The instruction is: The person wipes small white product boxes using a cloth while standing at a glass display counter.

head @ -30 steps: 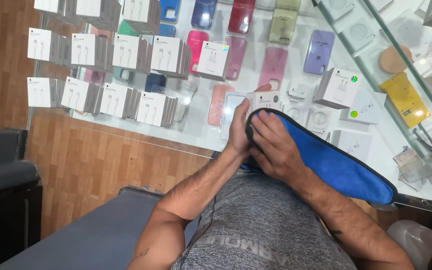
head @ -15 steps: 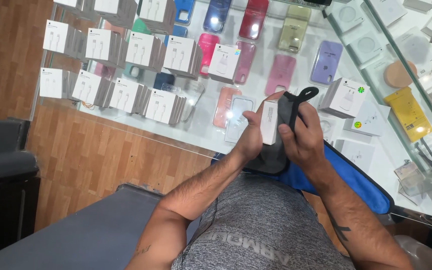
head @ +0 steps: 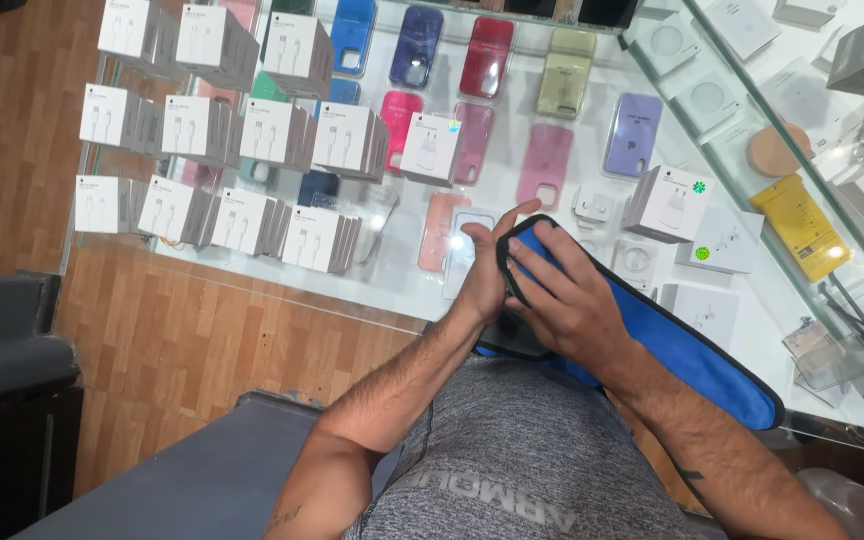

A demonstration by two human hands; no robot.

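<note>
From the head camera I see my left hand (head: 487, 270) cupped upright at the near end of a long blue microfibre cloth with a black stitched edge (head: 682, 350); its fingers curl around something wrapped in the cloth's folded end, but what sits inside I cannot tell. My right hand (head: 567, 300) lies flat on top of that same end, fingers spread and pressing on the fabric, not closed around it. The cloth's long axis runs from the hands down and to the right, trailing along the glass display counter (head: 402, 285), so the free length lies on the right hand's side and that hand is nearer to it. Just beyond the left thumb, under the glass, lie a clear phone case (head: 462, 250) and a white boxed charger (head: 430, 147).
</note>
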